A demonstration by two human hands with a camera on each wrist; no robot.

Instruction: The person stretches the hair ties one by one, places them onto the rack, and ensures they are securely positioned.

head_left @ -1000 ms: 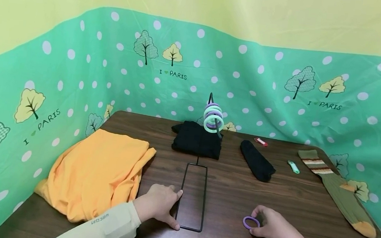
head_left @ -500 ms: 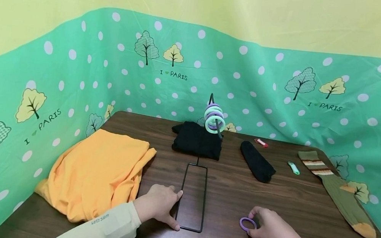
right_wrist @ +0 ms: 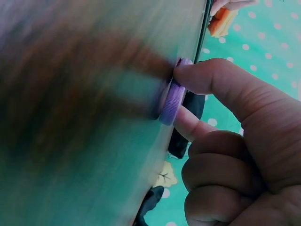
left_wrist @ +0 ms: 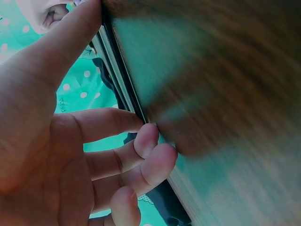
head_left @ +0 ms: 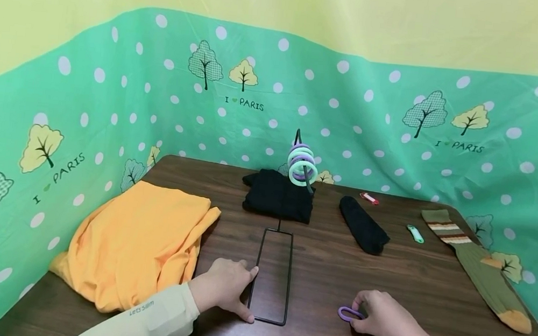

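On the right side of the table, my right hand (head_left: 383,315) pinches a purple hair tie (right_wrist: 171,104) between thumb and index finger, its other fingers curled in. The tie is squeezed into a narrow oval, low against the tabletop. My left hand (head_left: 226,284) rests at the left side of a black wire stand's rectangular base (head_left: 289,278); thumb and index fingertip touch the wire, the remaining fingers loosely bent. Several purple and mint-green hair ties (head_left: 315,174) hang on the stand's raised arm at the back.
Bunched orange cloth (head_left: 139,247) lies left of my left hand. Behind the base is folded black cloth (head_left: 277,198). Toward the back right lie a black sock (head_left: 363,226), a red tag (head_left: 370,199), a small green item (head_left: 415,234) and a striped olive sock (head_left: 478,272).
My right hand has shifted slightly left with the purple hair tie, which has gone from a round ring to a flattened oval. My left hand and the stand have stayed in place.
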